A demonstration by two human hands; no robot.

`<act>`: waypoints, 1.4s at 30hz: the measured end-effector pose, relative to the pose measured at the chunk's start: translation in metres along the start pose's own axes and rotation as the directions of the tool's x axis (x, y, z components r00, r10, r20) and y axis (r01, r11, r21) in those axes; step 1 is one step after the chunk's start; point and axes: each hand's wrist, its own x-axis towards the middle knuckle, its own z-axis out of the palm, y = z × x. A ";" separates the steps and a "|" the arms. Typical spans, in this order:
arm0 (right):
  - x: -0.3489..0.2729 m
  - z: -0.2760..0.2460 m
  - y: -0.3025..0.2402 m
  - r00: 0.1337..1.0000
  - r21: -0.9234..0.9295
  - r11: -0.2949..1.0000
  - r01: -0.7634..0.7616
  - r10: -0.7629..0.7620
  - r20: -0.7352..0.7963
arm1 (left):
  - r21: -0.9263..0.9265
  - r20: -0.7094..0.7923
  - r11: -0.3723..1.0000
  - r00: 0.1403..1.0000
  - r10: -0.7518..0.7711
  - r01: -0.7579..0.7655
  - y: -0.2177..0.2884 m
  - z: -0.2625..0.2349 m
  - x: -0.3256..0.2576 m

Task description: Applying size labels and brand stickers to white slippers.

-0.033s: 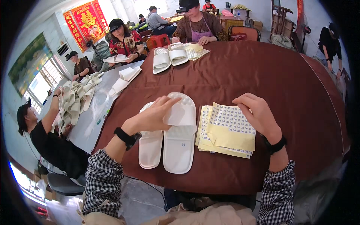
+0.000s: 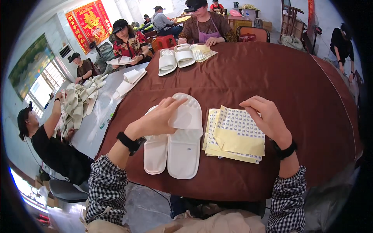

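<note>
While flat on slipper [image 2: 185, 136] — left hand [image 2: 157, 121], fingers spread.

Nothing moves here. The left hand [image 2: 155, 121] rests on the white slippers [image 2: 182, 136] just as before, and the right hand [image 2: 266, 118] sits over the yellow sticker sheets [image 2: 235, 136] the same way.

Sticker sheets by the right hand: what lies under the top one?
Under the top yellow sticker sheet more sheets are stacked, their edges showing at left and bottom, on the brown tablecloth. How many is hidden.
</note>
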 end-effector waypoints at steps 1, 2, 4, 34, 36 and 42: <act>0.002 0.001 -0.002 1.000 0.058 0.998 0.009 -0.009 0.007 | -0.002 0.003 1.000 1.000 -0.004 0.004 0.003 -0.003 -0.001; 0.003 0.000 -0.005 1.000 0.113 0.993 0.019 -0.020 0.012 | 0.033 -0.031 0.998 0.998 0.053 -0.052 0.007 -0.008 -0.001; 0.002 0.000 -0.008 1.000 0.150 0.989 -0.006 0.003 0.022 | 0.067 -0.064 0.992 0.992 0.111 -0.106 0.017 -0.013 -0.002; -0.003 -0.007 0.000 0.895 0.725 0.554 -0.410 0.398 0.202 | -0.063 0.031 0.992 0.993 -0.112 0.114 -0.081 -0.005 -0.049; -0.003 -0.005 0.002 0.892 0.693 0.589 -0.417 0.410 0.189 | -0.112 0.050 0.982 0.988 -0.149 0.154 -0.091 0.001 -0.057; -0.002 0.000 0.012 0.867 0.691 0.578 -0.434 0.476 0.147 | -0.175 -0.112 0.958 0.963 -0.247 0.226 -0.087 0.012 -0.068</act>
